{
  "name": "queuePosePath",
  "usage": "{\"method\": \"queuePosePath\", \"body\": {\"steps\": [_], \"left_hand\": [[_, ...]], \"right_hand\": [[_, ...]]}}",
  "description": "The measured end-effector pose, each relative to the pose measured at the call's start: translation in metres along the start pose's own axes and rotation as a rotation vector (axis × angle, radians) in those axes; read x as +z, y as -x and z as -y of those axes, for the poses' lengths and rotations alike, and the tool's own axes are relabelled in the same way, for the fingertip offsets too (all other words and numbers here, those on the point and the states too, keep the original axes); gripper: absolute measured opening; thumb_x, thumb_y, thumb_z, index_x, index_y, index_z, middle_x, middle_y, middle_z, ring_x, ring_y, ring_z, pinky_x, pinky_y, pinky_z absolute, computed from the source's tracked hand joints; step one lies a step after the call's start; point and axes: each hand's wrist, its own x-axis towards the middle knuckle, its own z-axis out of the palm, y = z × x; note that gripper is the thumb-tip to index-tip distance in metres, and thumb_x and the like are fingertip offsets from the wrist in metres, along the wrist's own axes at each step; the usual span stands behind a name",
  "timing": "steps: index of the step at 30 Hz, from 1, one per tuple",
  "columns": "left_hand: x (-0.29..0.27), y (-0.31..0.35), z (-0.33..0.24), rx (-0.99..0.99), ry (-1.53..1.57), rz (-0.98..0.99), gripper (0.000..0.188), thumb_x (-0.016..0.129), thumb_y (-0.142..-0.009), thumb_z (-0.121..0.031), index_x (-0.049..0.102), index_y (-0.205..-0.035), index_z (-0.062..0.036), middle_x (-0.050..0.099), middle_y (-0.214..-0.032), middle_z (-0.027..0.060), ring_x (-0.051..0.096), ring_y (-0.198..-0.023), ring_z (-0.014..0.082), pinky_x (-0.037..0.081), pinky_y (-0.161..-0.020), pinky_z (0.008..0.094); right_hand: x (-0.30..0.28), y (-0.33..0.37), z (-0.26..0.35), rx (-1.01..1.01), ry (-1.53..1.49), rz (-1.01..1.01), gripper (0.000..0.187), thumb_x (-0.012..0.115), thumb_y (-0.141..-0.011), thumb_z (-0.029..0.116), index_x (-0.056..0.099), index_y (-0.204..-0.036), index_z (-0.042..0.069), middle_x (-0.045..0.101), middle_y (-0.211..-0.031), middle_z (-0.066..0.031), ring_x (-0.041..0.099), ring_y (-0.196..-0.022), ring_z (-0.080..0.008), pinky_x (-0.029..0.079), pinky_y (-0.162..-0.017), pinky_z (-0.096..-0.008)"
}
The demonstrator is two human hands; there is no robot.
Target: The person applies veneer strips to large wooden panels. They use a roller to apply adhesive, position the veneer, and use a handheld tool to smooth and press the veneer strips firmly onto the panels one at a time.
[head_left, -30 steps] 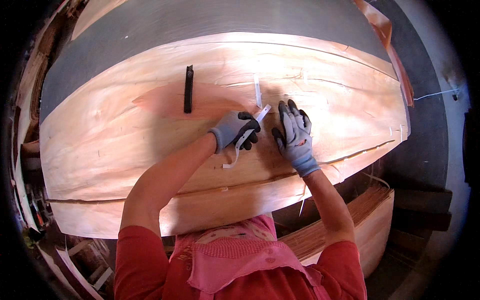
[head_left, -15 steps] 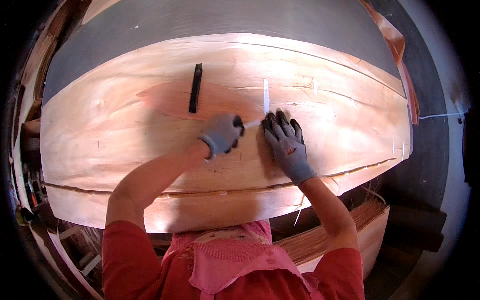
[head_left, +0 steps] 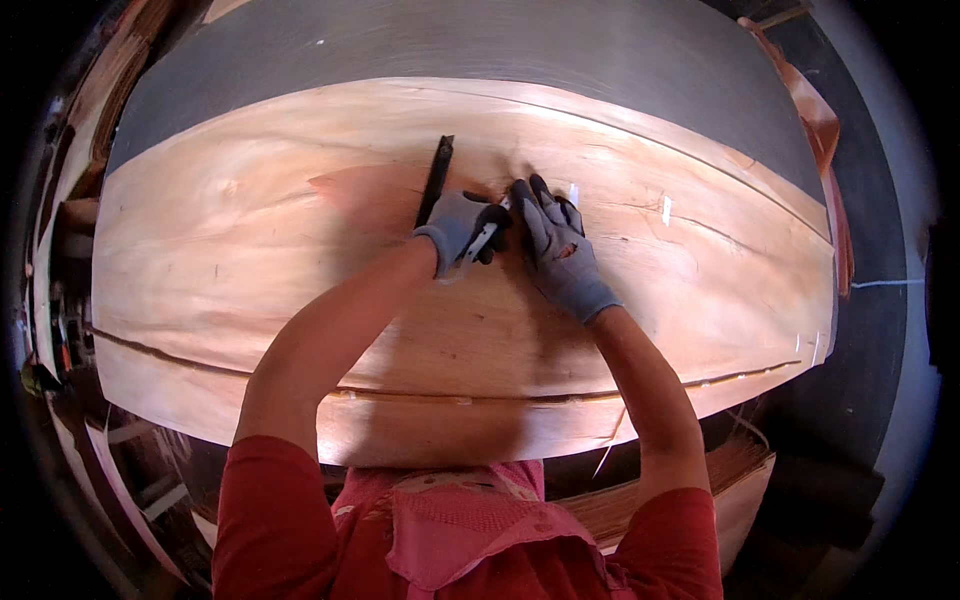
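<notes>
A large sheet of pale wood veneer (head_left: 250, 290) lies before me, with a reddish, leaf-shaped area (head_left: 360, 192) in it. My left hand (head_left: 463, 228), in a grey glove with dark fingertips, is closed around a white strip that looks like tape (head_left: 483, 242). The strip's other end shows beside my right fingertips. My right hand (head_left: 560, 245), gloved the same way with a small tear on its back, lies on the veneer with fingers stretched out. Just behind my left hand rests a narrow black bar (head_left: 437, 178). White tape pieces (head_left: 667, 209) are stuck to the veneer right of my right hand.
A dark grey surface (head_left: 440, 40) extends behind the veneer. A long split (head_left: 480, 399) runs along its near side, crossed by small tape bits. Stacked veneer sheets (head_left: 730, 475) stand below at the near right. Reddish veneer strips (head_left: 815, 115) hang at the far right.
My right hand has slid up and slightly left, now partly covering a tape piece. My left hand has moved up and right, close to the black bar. The whole view has shifted a little.
</notes>
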Motion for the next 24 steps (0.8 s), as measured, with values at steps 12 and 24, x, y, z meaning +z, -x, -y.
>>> {"method": "queuePosePath", "body": {"steps": [12, 24], "left_hand": [[-0.03, 0.065, -0.004, 0.026, -0.464, -0.074, 0.022, 0.063, -0.091, -0.023, 0.066, -0.093, -0.0023, 0.068, -0.07, 0.011, 0.061, -0.046, 0.0174, 0.048, -0.041, 0.0282], [-0.219, 0.108, 0.013, 0.0, 0.076, -0.404, 0.018, 0.068, -0.084, -0.022, 0.069, -0.089, -0.0054, 0.066, -0.066, 0.0104, 0.056, -0.043, 0.0168, 0.039, -0.036, 0.0269]], "right_hand": [[-0.002, -0.011, 0.012, -0.103, 0.268, 0.18, 0.047, 0.052, -0.09, 0.018, 0.049, -0.136, 0.012, 0.038, -0.149, -0.0116, 0.03, -0.141, -0.0323, 0.025, -0.113, -0.0533], [0.005, -0.093, 0.103, -0.18, 0.084, 0.041, 0.055, 0.059, -0.085, 0.013, 0.043, -0.138, 0.004, 0.044, -0.143, -0.0145, 0.038, -0.135, -0.0329, 0.023, -0.112, -0.0525]]}}
